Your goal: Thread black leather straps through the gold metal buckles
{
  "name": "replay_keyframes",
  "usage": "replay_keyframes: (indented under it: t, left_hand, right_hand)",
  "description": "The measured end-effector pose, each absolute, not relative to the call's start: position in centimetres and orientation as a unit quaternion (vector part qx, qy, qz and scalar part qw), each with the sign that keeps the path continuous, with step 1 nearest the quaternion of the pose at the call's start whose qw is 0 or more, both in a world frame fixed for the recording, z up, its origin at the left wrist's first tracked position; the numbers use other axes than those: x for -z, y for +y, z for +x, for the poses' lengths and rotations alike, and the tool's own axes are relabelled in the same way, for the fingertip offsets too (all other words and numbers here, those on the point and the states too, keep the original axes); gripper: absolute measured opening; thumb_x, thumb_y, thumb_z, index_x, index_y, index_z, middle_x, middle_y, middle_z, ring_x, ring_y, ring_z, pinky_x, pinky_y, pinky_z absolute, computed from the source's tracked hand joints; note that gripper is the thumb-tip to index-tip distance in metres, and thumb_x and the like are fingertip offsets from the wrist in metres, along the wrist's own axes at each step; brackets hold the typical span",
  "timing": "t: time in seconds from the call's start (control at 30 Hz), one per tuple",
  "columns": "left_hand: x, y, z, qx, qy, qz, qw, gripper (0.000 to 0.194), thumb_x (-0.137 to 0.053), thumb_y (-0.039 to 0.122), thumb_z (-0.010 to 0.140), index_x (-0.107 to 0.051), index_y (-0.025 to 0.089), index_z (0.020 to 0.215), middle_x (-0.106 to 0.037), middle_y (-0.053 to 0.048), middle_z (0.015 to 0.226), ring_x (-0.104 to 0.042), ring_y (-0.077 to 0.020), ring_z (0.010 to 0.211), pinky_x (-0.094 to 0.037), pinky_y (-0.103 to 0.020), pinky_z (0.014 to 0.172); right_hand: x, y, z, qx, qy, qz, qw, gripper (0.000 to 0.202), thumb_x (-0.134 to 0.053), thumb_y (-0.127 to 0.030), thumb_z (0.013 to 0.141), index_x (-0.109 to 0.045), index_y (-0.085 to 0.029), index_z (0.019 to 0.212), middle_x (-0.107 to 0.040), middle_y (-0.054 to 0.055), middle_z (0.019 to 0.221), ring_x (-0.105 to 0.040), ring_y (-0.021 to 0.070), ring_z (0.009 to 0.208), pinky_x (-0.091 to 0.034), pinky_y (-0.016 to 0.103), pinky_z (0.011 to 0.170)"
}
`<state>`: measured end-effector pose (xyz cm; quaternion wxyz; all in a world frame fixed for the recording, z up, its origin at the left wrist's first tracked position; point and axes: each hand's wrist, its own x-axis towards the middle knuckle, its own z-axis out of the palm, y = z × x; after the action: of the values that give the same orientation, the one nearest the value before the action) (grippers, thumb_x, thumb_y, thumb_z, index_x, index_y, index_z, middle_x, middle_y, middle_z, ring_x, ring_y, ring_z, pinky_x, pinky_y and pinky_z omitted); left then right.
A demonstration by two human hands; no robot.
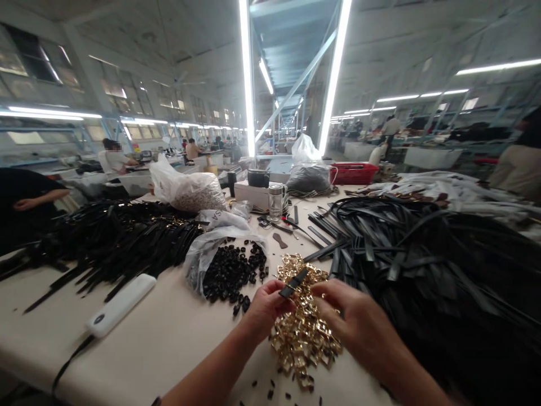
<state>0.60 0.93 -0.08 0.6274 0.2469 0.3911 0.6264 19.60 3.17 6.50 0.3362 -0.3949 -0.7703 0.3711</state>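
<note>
My left hand (267, 309) pinches a short black leather strap (289, 288) between thumb and fingers. A gold-coloured metal buckle crosses the strap near its middle. Just to the right, my right hand (353, 316) hovers with its fingers curved and apart, nothing seen in them, slightly blurred. Beneath both hands lies a heap of gold buckles (302, 344). Left of it, small black loops (232, 268) spill from a clear plastic bag (195, 256). A large pile of black straps (393, 248) lies at the right.
More black straps with gold fittings (127, 231) cover the table's left side. A white corded device (122, 304) lies in front of them. Behind stand a glass jar (275, 203), a bag of small pieces (190, 192) and a red basket (355, 173). Other people work farther off.
</note>
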Motion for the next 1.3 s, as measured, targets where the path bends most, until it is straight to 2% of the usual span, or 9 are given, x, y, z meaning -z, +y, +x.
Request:
replay_keyframes:
  t: [0.1, 0.23, 0.5, 0.73, 0.9, 1.03, 1.13, 1.3]
  left_hand:
    - [0.2, 0.9, 0.5, -0.634, 0.391, 0.253, 0.617, 0.027, -0.082, 0.025, 0.056, -0.061, 0.014, 0.068, -0.062, 0.001, 0.063, -0.057, -0.0089, 0.054, -0.046, -0.021, 0.059]
    - [0.4, 1.0, 0.4, -0.639, 0.403, 0.264, 0.6, 0.024, -0.082, 0.027, 0.059, -0.064, 0.014, 0.07, -0.063, 0.001, 0.066, -0.057, -0.0092, 0.058, -0.047, -0.021, 0.062]
    - [0.4, 0.5, 1.0, -0.573, 0.42, 0.359, 0.606, 0.024, -0.079, 0.03, 0.066, -0.072, 0.012, 0.079, -0.067, -0.004, 0.07, -0.059, -0.0129, 0.063, -0.048, -0.024, 0.064]
    - [0.8, 0.4, 1.2, -0.555, 0.431, 0.365, 0.611, 0.027, -0.079, 0.035, 0.066, -0.073, 0.013, 0.08, -0.067, -0.004, 0.073, -0.059, -0.0126, 0.062, -0.047, -0.024, 0.063]
    - [0.8, 0.4, 1.3, -0.556, 0.44, 0.354, 0.61, 0.03, -0.08, 0.037, 0.065, -0.074, 0.012, 0.08, -0.067, -0.005, 0.07, -0.059, -0.0126, 0.06, -0.047, -0.024, 0.063]
    - [0.3, 0.2, 1.2, -0.557, 0.445, 0.359, 0.603, 0.029, -0.08, 0.037, 0.065, -0.074, 0.012, 0.077, -0.065, -0.004, 0.066, -0.057, -0.0113, 0.057, -0.046, -0.023, 0.059]
    - [0.0, 0.1, 1.4, -0.552, 0.444, 0.367, 0.603, 0.028, -0.079, 0.037, 0.066, -0.074, 0.012, 0.077, -0.066, -0.004, 0.068, -0.058, -0.0113, 0.058, -0.046, -0.022, 0.058]
    - [0.1, 0.1, 2.1, -0.544, 0.429, 0.375, 0.616, 0.034, -0.078, 0.039, 0.067, -0.075, 0.013, 0.088, -0.067, -0.004, 0.071, -0.057, -0.0107, 0.057, -0.045, -0.022, 0.056]
  right_hand:
    - [-4.9, 3.9, 16.9, -0.411, -0.77, -0.382, 0.303, 0.023, -0.065, -0.042, 0.078, -0.073, -0.024, 0.09, -0.072, 0.004, 0.084, -0.065, 0.0225, 0.072, -0.049, 0.033, 0.066]
    - [-1.9, 5.0, 15.7, -0.474, -0.703, -0.404, 0.342, 0.032, -0.068, -0.047, 0.075, -0.071, -0.02, 0.09, -0.072, 0.006, 0.081, -0.066, 0.0225, 0.072, -0.051, 0.031, 0.064]
    - [-0.1, 4.3, 15.6, -0.617, -0.632, -0.287, 0.37, 0.049, -0.069, -0.052, 0.076, -0.068, -0.019, 0.112, -0.07, 0.006, 0.104, -0.063, 0.0279, 0.099, -0.052, 0.04, 0.086]
    - [0.0, 3.9, 15.4, -0.649, -0.605, -0.251, 0.387, 0.05, -0.066, -0.057, 0.077, -0.068, -0.021, 0.112, -0.068, 0.006, 0.107, -0.061, 0.0264, 0.1, -0.048, 0.04, 0.091]
    - [0.2, 3.8, 15.8, -0.666, -0.612, -0.216, 0.367, 0.049, -0.059, -0.054, 0.084, -0.062, -0.023, 0.122, -0.063, 0.007, 0.117, -0.057, 0.0255, 0.109, -0.045, 0.04, 0.096]
    - [0.4, 4.0, 15.9, -0.664, -0.612, -0.229, 0.364, 0.048, -0.059, -0.053, 0.085, -0.062, -0.023, 0.122, -0.063, 0.008, 0.12, -0.054, 0.0268, 0.115, -0.041, 0.043, 0.1]
    - [0.7, 4.1, 15.7, -0.682, -0.575, -0.251, 0.376, 0.049, -0.061, -0.056, 0.082, -0.067, -0.021, 0.115, -0.067, 0.01, 0.112, -0.058, 0.0288, 0.11, -0.044, 0.045, 0.097]
    - [1.0, 3.9, 15.2, -0.711, -0.52, -0.271, 0.388, 0.05, -0.064, -0.057, 0.079, -0.069, -0.019, 0.111, -0.07, 0.011, 0.103, -0.065, 0.0297, 0.095, -0.052, 0.045, 0.083]
